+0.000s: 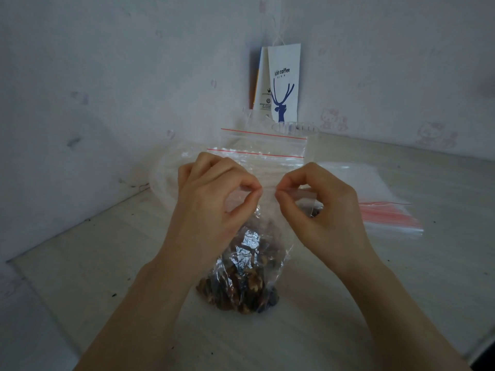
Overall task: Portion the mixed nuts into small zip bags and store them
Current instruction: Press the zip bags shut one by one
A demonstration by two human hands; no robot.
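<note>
Curled fingers (227, 170) at zip bag (242, 263) top

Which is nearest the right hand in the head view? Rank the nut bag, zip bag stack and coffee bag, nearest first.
1. The nut bag, front centre, pinched at its top by the right hand.
2. The zip bag stack, lying flat just right of that hand.
3. The coffee bag, upright at the far back.

Bare table (80, 263) left; zip-bag stack (388, 210) right, upright bags (262, 145) behind.
</note>
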